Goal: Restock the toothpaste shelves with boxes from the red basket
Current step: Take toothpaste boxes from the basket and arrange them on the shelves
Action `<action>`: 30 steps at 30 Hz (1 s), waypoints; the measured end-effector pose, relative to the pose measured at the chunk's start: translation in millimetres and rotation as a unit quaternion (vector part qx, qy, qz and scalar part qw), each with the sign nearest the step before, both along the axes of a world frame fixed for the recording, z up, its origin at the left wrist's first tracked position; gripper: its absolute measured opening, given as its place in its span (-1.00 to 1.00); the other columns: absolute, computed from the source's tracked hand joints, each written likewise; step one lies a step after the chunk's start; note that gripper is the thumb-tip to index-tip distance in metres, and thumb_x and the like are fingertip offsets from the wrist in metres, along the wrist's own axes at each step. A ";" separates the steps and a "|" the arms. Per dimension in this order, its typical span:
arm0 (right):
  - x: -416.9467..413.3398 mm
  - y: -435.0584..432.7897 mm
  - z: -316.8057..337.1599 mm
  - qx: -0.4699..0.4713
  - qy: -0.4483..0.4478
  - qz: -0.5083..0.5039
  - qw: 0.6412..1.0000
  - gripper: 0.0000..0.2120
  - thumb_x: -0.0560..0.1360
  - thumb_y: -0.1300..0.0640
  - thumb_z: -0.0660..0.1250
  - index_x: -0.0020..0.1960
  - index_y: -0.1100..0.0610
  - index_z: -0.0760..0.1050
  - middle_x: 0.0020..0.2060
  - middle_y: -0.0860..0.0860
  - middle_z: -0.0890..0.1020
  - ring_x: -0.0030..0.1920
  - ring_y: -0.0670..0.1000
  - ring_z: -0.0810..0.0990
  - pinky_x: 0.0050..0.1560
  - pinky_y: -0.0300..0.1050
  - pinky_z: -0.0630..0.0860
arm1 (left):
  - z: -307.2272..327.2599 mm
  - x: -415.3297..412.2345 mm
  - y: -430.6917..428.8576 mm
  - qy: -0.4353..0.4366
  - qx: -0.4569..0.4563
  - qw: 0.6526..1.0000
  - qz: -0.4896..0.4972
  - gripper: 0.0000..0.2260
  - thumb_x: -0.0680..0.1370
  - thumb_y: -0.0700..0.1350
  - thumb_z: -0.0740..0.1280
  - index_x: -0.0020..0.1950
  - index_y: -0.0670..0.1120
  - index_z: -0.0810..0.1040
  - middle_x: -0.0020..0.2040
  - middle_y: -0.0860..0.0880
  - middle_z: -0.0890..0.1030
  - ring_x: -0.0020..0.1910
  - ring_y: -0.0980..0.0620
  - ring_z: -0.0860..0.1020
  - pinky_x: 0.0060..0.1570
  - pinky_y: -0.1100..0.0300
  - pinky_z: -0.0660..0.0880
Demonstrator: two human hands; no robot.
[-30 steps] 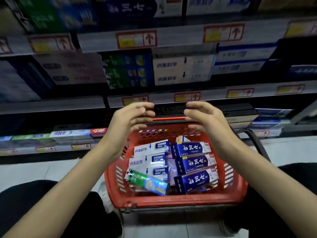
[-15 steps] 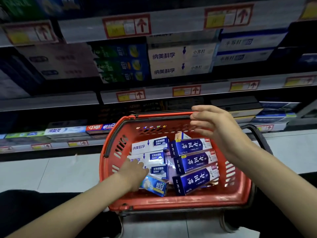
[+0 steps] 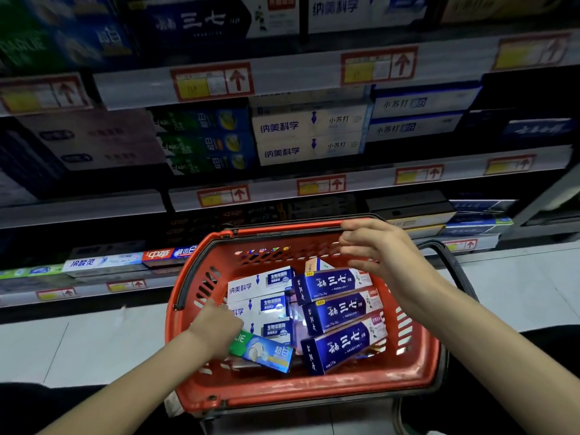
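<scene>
The red basket (image 3: 301,394) sits in front of me below the toothpaste shelves (image 3: 282,191). Inside lie three dark blue boxes (image 3: 339,312) on the right, white boxes (image 3: 251,287) on the left, and a green and blue toothpaste box (image 3: 266,353) at the near left. My left hand (image 3: 216,331) reaches into the basket and its fingers curl over the green end of that box. My right hand (image 3: 379,255) hovers at the far rim with its fingers apart, holding nothing.
Matching green boxes (image 3: 204,142) and white boxes (image 3: 307,136) stand on the middle shelf, and a dark blue box (image 3: 201,22) on the shelf above. A black basket handle (image 3: 455,265) hangs to the right. Flat boxes (image 3: 103,262) line the bottom shelf over pale floor tiles (image 3: 78,346).
My left hand dropped from above the far rim into the basket and closed on the green and blue box. My right hand stayed by the far rim. The view tilted up slightly.
</scene>
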State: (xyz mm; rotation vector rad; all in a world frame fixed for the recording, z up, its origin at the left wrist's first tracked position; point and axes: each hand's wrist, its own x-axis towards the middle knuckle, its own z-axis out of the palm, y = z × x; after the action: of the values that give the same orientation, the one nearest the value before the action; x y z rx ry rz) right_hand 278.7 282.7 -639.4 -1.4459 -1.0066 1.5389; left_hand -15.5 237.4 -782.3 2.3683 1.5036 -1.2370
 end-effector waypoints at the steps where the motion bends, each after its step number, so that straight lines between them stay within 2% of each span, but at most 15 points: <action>1: -0.4 0.7 0.1 -0.003 -0.004 0.000 1.000 -0.78 0.52 0.20 0.43 0.16 0.08 0.67 0.01 0.07 0.76 0.07 0.07 0.74 0.06 -0.07 0.66 | 8.9 0.0 3.1 -0.008 -0.002 1.000 0.017 -0.74 0.55 -0.03 0.33 0.23 -0.01 0.56 0.19 -0.05 0.63 0.23 -0.12 0.56 0.26 -0.05 0.34; 3: -2.1 2.5 0.1 -0.011 -0.013 0.001 1.000 -0.79 0.52 0.20 0.43 0.15 0.08 0.67 -0.01 0.07 0.76 0.06 0.07 0.74 0.07 -0.06 0.66 | 33.6 0.4 9.2 -0.044 -0.016 0.997 0.059 -0.71 0.49 0.04 0.40 0.18 0.02 0.59 0.16 0.00 0.63 0.21 -0.09 0.58 0.18 -0.01 0.40; 6: -5.6 3.6 1.1 -0.015 -0.049 0.014 0.999 -0.82 0.54 0.19 0.41 0.13 0.08 0.67 -0.02 0.05 0.76 0.06 0.04 0.73 0.07 -0.08 0.65 | 80.1 -3.2 13.2 -0.123 -0.034 0.984 0.125 -0.58 0.39 0.18 0.49 0.18 0.06 0.60 0.12 0.05 0.64 0.17 -0.03 0.58 -0.02 0.11 0.47; 10: -12.8 0.7 5.0 -0.001 -0.093 0.034 0.995 -0.86 0.54 0.11 0.43 0.10 0.03 0.66 0.03 -0.02 0.72 0.10 -0.01 0.66 0.16 -0.06 0.58 | 130.4 -25.2 9.7 -0.227 0.052 0.960 0.155 -0.51 0.33 0.29 0.48 0.21 0.16 0.59 0.11 0.15 0.57 0.12 0.12 0.56 0.08 0.11 0.53; 12: -17.4 -0.8 8.8 0.018 -0.109 0.045 0.993 -0.85 0.54 0.02 0.45 0.10 -0.02 0.65 0.04 -0.08 0.71 0.11 -0.07 0.63 0.22 -0.04 0.52 | 148.2 -30.9 10.7 -0.337 0.106 0.915 0.194 -0.48 0.30 0.31 0.50 0.22 0.21 0.60 0.07 0.20 0.56 0.05 0.21 0.55 0.08 0.09 0.54; 15: -23.1 -0.5 12.6 0.028 -0.094 0.058 0.994 -0.75 0.52 -0.11 0.46 0.17 -0.07 0.62 0.06 -0.10 0.71 0.09 -0.09 0.67 0.16 -0.10 0.55 | 165.5 -23.2 12.0 -0.500 0.192 0.813 0.231 -0.56 0.30 0.22 0.59 0.15 0.28 0.61 0.03 0.23 0.57 0.02 0.24 0.57 0.06 0.11 0.54; 17: -26.6 0.7 14.2 0.017 -0.055 0.057 0.997 -0.70 0.51 -0.11 0.47 0.20 -0.06 0.61 0.04 -0.06 0.75 0.05 -0.07 0.72 0.12 -0.10 0.59 | 171.4 -14.0 11.9 -0.568 0.233 0.751 0.244 -0.57 0.31 0.06 0.65 0.14 0.24 0.64 0.06 0.23 0.60 0.07 0.25 0.58 0.11 0.18 0.50; 19: -30.4 3.0 16.4 0.003 0.009 0.045 0.999 -0.68 0.50 -0.06 0.48 0.21 0.02 0.63 0.03 0.01 0.76 0.04 -0.01 0.75 0.16 -0.04 0.60 | 174.5 -8.7 11.4 -0.612 0.254 0.704 0.255 -0.55 0.31 0.00 0.67 0.16 0.18 0.66 0.08 0.22 0.62 0.12 0.24 0.58 0.15 0.26 0.47; 23: -38.3 5.9 23.7 0.016 0.105 0.009 0.994 -0.75 0.49 0.07 0.47 0.14 0.13 0.65 0.03 0.13 0.76 -0.06 0.04 0.74 0.07 -0.09 0.60 | 175.8 -7.9 11.1 -0.646 0.260 0.662 0.278 -0.51 0.29 -0.03 0.68 0.19 0.16 0.67 0.10 0.25 0.60 0.14 0.22 0.58 0.16 0.32 0.47; 27: -44.6 4.1 25.1 0.050 0.112 -0.023 0.992 -0.72 0.46 0.03 0.47 0.13 0.12 0.68 -0.02 0.07 0.77 -0.11 -0.08 0.73 -0.15 -0.29 0.62 | 179.7 -5.2 5.8 -0.667 0.240 0.638 0.299 -0.44 0.34 -0.06 0.66 0.29 0.20 0.61 0.19 0.17 0.60 0.20 0.21 0.57 0.27 0.15 0.51; 29: -46.6 3.3 24.9 0.054 0.127 -0.032 0.990 -0.75 0.48 0.05 0.46 0.12 0.12 0.68 -0.05 0.05 0.77 -0.13 -0.09 0.72 -0.16 -0.31 0.63 | 185.7 -7.0 3.2 -0.677 0.219 0.624 0.322 -0.38 0.36 -0.06 0.65 0.35 0.26 0.54 0.19 0.14 0.62 0.18 0.17 0.61 0.24 0.08 0.56; 30: -47.4 3.0 26.0 0.055 0.137 -0.036 0.988 -0.74 0.47 0.05 0.46 0.12 0.12 0.68 -0.07 0.04 0.77 -0.14 -0.09 0.72 -0.17 -0.31 0.63 | 189.8 -7.7 2.3 -0.692 0.205 0.601 0.344 -0.36 0.37 -0.08 0.64 0.38 0.26 0.52 0.18 0.11 0.64 0.13 0.12 0.65 0.19 0.04 0.60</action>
State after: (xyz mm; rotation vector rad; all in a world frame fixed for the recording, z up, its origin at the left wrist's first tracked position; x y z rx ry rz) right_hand 231.3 285.7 -613.4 -1.1445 -0.8505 1.5533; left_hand -23.2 239.7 -592.5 1.5129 1.6030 1.0543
